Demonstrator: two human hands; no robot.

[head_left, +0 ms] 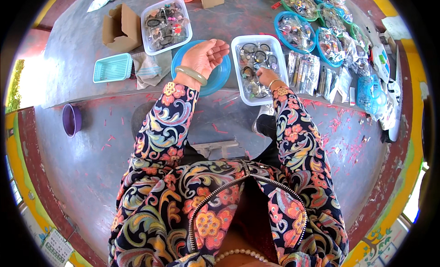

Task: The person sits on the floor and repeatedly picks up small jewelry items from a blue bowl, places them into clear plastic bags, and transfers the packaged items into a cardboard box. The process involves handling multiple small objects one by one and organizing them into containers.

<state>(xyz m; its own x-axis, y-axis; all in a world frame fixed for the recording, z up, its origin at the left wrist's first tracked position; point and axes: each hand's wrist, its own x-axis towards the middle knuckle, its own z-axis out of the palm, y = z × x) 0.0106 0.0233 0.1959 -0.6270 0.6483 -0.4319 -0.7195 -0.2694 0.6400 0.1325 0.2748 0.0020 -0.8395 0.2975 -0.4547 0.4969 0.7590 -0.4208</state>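
Observation:
My left hand (204,58) hovers over a round blue basin (222,80), palm turned up and fingers loosely stretched, with nothing visible in it. A pale bangle circles that wrist. My right hand (267,77) reaches into a white rectangular basket (237,60). Its fingers are closed together among dark ring-shaped pieces in clear wrapping (259,56), which look like hair ties; whatever lies between the fingertips is too small to make out. Most of the basin's inside is covered by my left hand and wrist.
Farther left stand another white basket (147,41) of wrapped pieces, an open cardboard box (120,30), a turquoise tray (112,68) and a cloth (150,69). Several round baskets (295,32) and clear packets (304,73) crowd the right. A purple bucket (71,120) is on the floor.

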